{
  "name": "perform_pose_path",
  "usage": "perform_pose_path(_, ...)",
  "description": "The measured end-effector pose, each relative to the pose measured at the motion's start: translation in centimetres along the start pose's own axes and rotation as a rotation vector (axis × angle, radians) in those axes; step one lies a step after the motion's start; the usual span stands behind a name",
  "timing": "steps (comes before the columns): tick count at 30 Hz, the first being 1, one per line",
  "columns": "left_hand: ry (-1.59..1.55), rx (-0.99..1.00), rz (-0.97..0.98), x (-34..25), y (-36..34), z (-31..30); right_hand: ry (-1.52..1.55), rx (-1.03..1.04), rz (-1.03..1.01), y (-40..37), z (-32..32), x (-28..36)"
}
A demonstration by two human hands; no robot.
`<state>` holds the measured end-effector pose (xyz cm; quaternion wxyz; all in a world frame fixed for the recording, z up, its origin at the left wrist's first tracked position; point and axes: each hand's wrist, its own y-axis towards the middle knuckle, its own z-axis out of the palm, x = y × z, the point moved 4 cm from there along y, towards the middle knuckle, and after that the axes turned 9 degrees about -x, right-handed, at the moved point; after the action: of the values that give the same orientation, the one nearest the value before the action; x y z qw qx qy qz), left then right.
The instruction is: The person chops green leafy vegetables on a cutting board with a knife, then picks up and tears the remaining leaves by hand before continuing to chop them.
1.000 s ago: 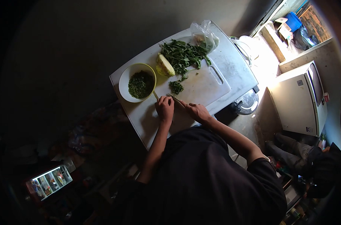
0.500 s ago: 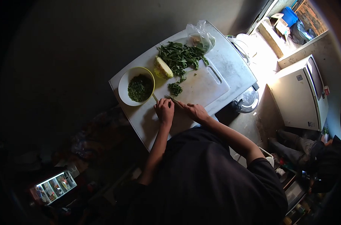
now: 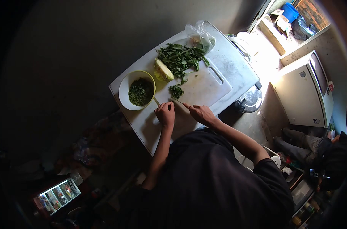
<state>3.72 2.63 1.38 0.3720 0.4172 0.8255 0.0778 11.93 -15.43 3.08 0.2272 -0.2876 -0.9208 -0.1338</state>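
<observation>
My right hand (image 3: 201,114) is closed around the handle of a small knife (image 3: 177,100), whose blade lies at the near edge of the white cutting board (image 3: 207,86). Beside the blade tip, my left hand (image 3: 165,114) has its fingers curled together; whatever is in them is hidden. A small heap of chopped greens (image 3: 176,91) sits on the board just beyond the knife. To the left stands a white bowl (image 3: 125,91) with a yellow-green rim and a handle, holding finely chopped greens (image 3: 140,92). Past it lies a pale cut vegetable piece (image 3: 164,71) beside loose leafy greens (image 3: 181,59).
A clear plastic bag (image 3: 201,36) rests at the far end of the white table (image 3: 234,63). A lidded pot (image 3: 251,100) is beyond the table's right side. Farther right are a small fridge (image 3: 301,87) and another person's legs (image 3: 301,145). A lit glass case (image 3: 59,196) glows lower left.
The camera view has shifted slightly. The knife blade now shows more clearly, tilted away from my left fingers. Both hands stay near the same spot by the board's edge.
</observation>
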Motion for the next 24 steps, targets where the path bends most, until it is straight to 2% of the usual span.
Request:
perform_pose_path(5, 0.049, -0.008, 0.078, -0.5, 0.0, -0.3, 0.032, 0.048, 0.019, -0.5, -1.2, 1.2)
perform_pose_path(16, 0.028, 0.014, 0.064, -0.6, -0.1, -0.1, 0.028, 0.111, -0.004, -1.6, -1.1, 1.2)
perform_pose_path(24, 0.002, -0.019, 0.061, -0.4, -0.1, 0.2, 0.060, 0.053, -0.011, -0.1, 0.8, 0.7)
